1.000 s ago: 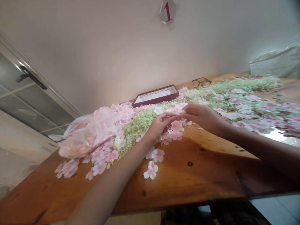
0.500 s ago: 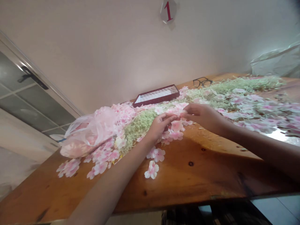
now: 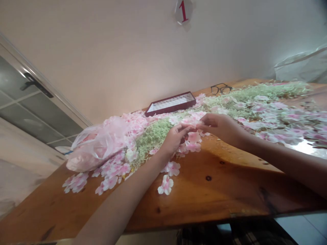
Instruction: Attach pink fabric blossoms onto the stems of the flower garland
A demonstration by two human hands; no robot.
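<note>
My right hand pinches a pale pink fabric blossom at its fingertips. Just left of it, my left hand curls close to the same blossom, and I cannot tell whether it grips it. Beneath both hands runs a band of pale green shredded filler, strewn with pink artificial blossoms. A single loose blossom lies on the bare wooden table below my left wrist. To the left, a translucent plastic bag bulges with pink petals.
A dark red tray with a white insert and black-framed glasses lie at the table's far side by the wall. A white plastic sack sits at the far right. A glazed door stands at the left.
My hands stay close together with only slight shifts. The whole view has drifted a little, so the table and blossoms sit slightly further right.
</note>
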